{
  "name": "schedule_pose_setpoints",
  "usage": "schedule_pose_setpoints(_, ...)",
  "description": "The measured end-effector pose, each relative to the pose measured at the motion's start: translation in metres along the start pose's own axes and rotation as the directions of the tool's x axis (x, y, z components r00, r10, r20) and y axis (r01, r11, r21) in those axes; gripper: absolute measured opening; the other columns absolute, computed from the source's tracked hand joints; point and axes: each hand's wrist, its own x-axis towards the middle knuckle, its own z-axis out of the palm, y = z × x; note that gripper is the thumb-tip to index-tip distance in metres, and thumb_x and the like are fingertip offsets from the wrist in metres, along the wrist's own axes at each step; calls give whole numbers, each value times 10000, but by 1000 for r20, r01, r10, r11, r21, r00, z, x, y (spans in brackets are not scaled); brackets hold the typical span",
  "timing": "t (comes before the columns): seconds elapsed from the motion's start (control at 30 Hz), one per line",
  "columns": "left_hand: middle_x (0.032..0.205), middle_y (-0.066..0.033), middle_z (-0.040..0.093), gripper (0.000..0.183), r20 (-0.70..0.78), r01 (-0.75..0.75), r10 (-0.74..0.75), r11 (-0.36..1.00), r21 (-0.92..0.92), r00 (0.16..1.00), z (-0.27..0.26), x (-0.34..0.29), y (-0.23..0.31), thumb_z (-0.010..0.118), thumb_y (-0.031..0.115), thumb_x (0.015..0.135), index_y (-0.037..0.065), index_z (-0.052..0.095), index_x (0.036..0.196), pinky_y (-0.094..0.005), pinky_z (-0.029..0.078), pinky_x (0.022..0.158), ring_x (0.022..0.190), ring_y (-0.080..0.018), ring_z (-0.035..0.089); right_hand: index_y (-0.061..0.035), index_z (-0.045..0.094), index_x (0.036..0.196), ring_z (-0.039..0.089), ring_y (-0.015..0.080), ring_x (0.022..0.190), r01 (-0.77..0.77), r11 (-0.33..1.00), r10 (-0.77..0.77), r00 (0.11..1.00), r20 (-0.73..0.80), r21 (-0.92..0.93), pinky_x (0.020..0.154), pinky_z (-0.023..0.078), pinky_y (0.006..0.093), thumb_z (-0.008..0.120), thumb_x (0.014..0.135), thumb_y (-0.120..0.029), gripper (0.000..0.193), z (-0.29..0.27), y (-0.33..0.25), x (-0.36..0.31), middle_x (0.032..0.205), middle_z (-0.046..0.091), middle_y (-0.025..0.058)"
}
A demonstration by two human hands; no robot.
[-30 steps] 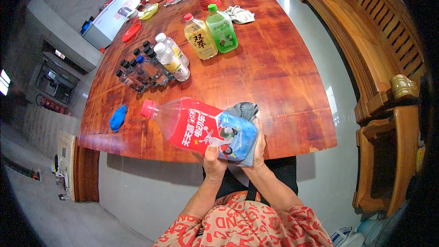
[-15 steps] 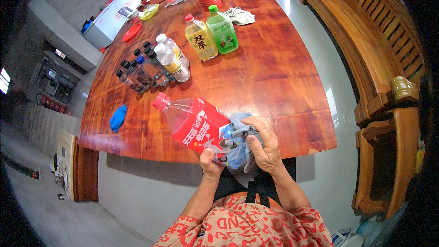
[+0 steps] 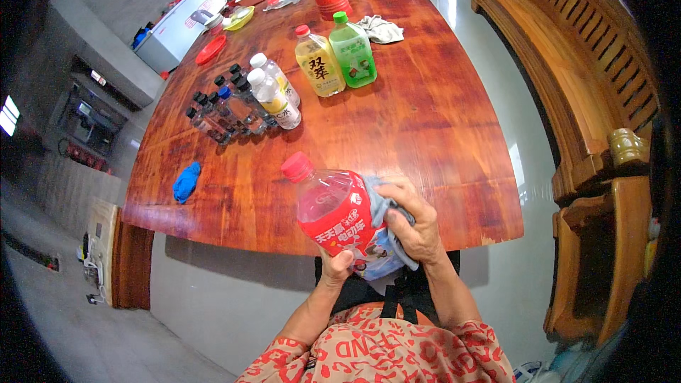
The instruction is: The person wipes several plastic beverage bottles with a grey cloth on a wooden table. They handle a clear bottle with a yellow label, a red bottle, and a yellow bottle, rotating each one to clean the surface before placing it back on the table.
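Fingers [image 3: 399,190] of the right hand [image 3: 421,228] hold a cloth [image 3: 376,200] against the bottle [image 3: 342,221], just below frame centre; the left hand [image 3: 335,268] grasps its lower side. Loosened left grip could let the tilted bottle slip.

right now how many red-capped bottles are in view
2: the red bottle in the left hand; the yellow bottle on the table, beside the green bottle. Others may be hidden.
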Motion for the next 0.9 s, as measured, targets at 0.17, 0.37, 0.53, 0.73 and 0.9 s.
schedule_pose_setpoints(0.17, 1218, -119, 536, 775, 79, 24, -26, 999, 35, 997, -14, 3, -8, 693, 175, 647, 5, 366, 1328, -396, 447, 962, 1118, -238, 547, -112, 702, 1037, 519, 277, 991, 214, 964, -215, 977, 13, -160, 858, 441, 382, 702, 664, -38, 381, 0, -17, -6, 1157, 536, 123)
schedule_pose_setpoints(0.37, 1217, -117, 542, 808, 195, 61, -91, 986, 155, 977, -9, -1, 0, 732, 225, 603, -10, 399, 1301, -380, 428, 978, 1116, -226, 538, -57, 688, 955, 553, 264, 944, 249, 950, -246, 968, 43, -190, 842, 432, 375, 652, 771, -177, 222, -6, -31, 8, 1085, 580, 178)
schedule_pose_setpoints(0.53, 1210, -123, 557, 870, 231, -43, 0, 982, 183, 973, 9, 3, 11, 782, 285, 578, -20, 405, 1299, -390, 430, 986, 1109, -227, 552, -26, 676, 910, 570, 263, 915, 162, 975, -154, 986, 65, -152, 835, 436, 371, 620, 789, -192, 213, -10, -38, 24, 1002, 621, 149)
schedule_pose_setpoints(0.73, 1164, -132, 591, 885, 286, -63, -21, 957, 283, 958, 10, 3, 18, 796, 272, 544, -39, 423, 1285, -392, 447, 969, 1054, -231, 589, -31, 616, 953, 579, 167, 830, -236, 972, 233, 963, 132, 8, 761, 459, 310, 605, 834, -137, 160, -17, -38, 38, 872, 627, 59)
schedule_pose_setpoints(0.9, 1256, -155, 529, 948, 397, -104, -22, 950, 293, 917, 9, 3, 16, 797, 301, 535, -35, 384, 1319, -395, 397, 1021, 1157, -249, 529, -28, 624, 976, 543, 67, 778, -489, 847, 409, 849, 334, 207, 701, 462, 250, 576, 892, -224, 219, -25, -18, 42, 845, 609, -12)
